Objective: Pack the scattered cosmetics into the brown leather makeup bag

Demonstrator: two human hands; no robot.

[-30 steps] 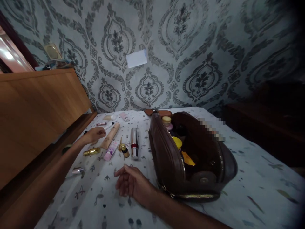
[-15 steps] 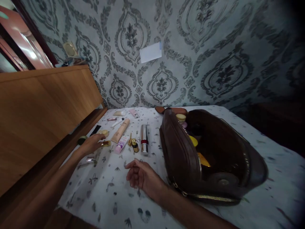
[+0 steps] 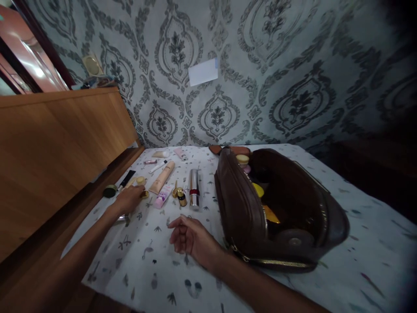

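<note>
Presently, two bare hands are over one white printed cloth [image 3: 169, 265]. The left hand [image 3: 129, 200] is lowered, its fingers at one shiny gold piece [image 3: 145, 194]; I cannot tell if they grip it. One silver piece [image 3: 123, 218] lies partly hidden under this hand. The right hand [image 3: 192, 241] is empty, with fingers loosely curved, near the brown bag [image 3: 241, 204].

Of soft flat tubes I count four: one peach tube [image 3: 163, 177], one pink-purple tube [image 3: 163, 196], one pale tube [image 3: 160, 154] and one small pink tube [image 3: 180, 154]. Beside them are one metallic cylinder [image 3: 194, 187] with red band, one dark bottle [image 3: 181, 198] with gold cap, one slim white stick [image 3: 158, 167], one black stick [image 3: 127, 178] and one round green jar [image 3: 110, 190].

The bag is smooth, leather-like, and its zipper is open. Inside are seen one round yellow lid [image 3: 258, 189] and one orange-gold piece [image 3: 270, 214].
</note>
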